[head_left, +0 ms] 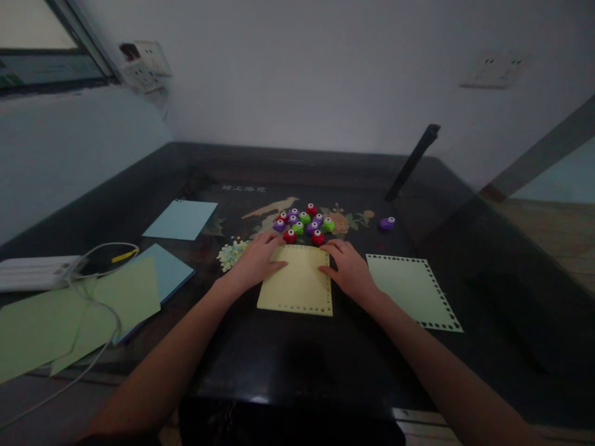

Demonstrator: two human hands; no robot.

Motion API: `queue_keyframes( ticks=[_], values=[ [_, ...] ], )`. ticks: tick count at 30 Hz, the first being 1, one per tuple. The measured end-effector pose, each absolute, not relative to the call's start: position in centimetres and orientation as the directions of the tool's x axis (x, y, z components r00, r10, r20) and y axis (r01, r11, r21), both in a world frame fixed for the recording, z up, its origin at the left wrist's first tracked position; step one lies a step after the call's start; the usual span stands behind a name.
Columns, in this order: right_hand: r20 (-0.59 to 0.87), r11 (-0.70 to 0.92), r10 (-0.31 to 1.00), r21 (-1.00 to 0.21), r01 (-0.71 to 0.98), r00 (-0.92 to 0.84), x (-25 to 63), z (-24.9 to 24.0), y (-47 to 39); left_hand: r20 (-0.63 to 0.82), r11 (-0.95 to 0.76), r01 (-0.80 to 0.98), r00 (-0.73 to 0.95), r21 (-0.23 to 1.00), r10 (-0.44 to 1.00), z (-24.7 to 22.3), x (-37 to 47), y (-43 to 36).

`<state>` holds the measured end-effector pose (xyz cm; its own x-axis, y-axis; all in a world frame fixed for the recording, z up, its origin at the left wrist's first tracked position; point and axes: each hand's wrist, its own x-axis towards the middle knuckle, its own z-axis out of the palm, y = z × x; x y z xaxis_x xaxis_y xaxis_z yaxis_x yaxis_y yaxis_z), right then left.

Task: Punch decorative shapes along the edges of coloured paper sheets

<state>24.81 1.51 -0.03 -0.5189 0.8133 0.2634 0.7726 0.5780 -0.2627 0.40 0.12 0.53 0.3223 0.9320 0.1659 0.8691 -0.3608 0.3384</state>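
Observation:
A yellow sheet of paper (pixel 297 282) with punched holes along its edges lies on the dark table in front of me. My left hand (pixel 258 257) holds its far left corner, the thumb stretched over the sheet. At the far right corner, my right hand (pixel 348 263) holds the paper in the same way, with a ring on one finger. Just beyond the sheet sits a cluster of small red, purple and green craft punches (pixel 304 218). A pale green sheet (pixel 409 286) with larger holes along its edges lies beside my right forearm. Small pale paper bits (pixel 231 254) are heaped by my left hand.
A lone purple punch (pixel 387 223) sits at the right. Farther left are a light blue sheet (pixel 182 219), stacked green and blue papers (pixel 125 291), a white power strip (pixel 37 272) and a loose cable (pixel 100 353). A black upright bar (pixel 411 164) rises at the back right.

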Motion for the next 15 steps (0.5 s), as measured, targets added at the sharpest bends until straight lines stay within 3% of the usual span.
queue_keyframes(
  ticks=[8,15],
  values=[
    [0.323,0.567,0.819,-0.336,0.752,-0.474,24.43,0.06,1.17,0.190,-0.333,0.871,0.281,0.361,0.941,0.96,0.99,0.03],
    [0.297,0.436,0.899,-0.675,0.595,-0.321,24.55,-0.08,1.43,0.195,-0.264,0.779,0.185,0.569,0.963,1.33,0.15,0.31]
  ],
)
